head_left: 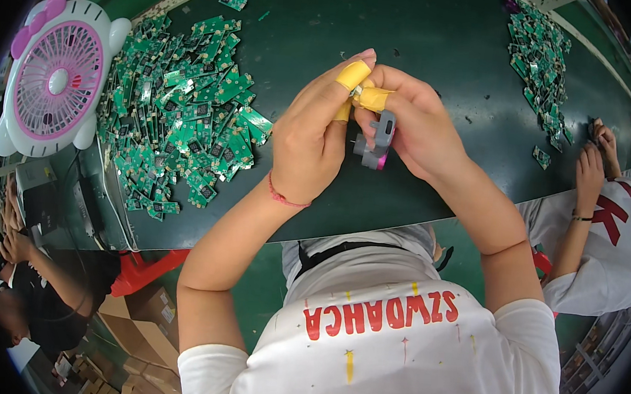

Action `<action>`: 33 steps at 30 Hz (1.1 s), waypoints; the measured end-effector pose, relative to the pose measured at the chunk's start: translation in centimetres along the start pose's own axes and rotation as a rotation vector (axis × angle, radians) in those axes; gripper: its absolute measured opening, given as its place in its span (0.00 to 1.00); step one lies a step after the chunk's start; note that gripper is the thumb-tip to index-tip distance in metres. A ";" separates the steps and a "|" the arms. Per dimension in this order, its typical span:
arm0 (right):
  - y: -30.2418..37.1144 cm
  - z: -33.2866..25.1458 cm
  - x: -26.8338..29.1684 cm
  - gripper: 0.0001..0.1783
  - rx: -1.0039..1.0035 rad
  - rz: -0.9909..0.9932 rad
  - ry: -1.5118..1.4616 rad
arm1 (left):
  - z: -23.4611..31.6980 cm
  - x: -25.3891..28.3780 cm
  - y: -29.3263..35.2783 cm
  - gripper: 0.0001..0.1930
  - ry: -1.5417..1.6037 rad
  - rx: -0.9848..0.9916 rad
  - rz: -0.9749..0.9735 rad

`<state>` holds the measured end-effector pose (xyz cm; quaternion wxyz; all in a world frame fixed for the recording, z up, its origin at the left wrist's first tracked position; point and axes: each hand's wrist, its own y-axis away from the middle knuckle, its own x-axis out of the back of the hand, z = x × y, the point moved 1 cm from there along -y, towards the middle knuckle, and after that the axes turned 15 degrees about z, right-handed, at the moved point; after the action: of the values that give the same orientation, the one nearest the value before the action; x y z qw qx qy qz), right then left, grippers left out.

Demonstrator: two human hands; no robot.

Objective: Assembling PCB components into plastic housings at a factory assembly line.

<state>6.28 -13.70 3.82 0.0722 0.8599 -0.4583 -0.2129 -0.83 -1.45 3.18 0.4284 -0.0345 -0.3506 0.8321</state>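
Observation:
Both my hands meet above the dark green worktop, with yellow tape wrapped round several fingertips. My left hand (311,134) is closed, thumb and fingers pinched together. Against it, my right hand (421,124) is closed in a pinch too. Between the taped tips shows a small pale-green piece (356,91), mostly hidden by the fingers. Just below my right fingers is a grey device (383,132) with a slot and a bright pink part; whether the hand holds it or it rests on the worktop I cannot tell.
A big heap of green circuit boards (189,113) spreads to the left, beside a white and pink fan (58,80). One loose board (233,1) lies beyond it. Another board pile (537,66) is at far right, near a co-worker's hands (593,159). Another person sits lower left.

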 end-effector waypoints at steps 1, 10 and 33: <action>-0.1 0.0 0.1 0.09 0.000 -0.001 0.002 | 0.0 0.0 0.1 0.25 0.019 0.042 -0.010; -0.3 -1.0 0.0 0.05 0.708 0.185 0.229 | -2.1 -0.7 0.7 0.24 0.414 0.761 -0.001; -0.3 -2.4 0.3 0.13 1.334 0.314 1.115 | -1.4 0.0 -0.6 0.25 0.629 0.769 -0.034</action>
<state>7.68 -14.01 5.80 -0.2033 0.6286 -0.4980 0.5617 0.13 -0.46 2.49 0.5085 -0.1177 0.1276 0.8434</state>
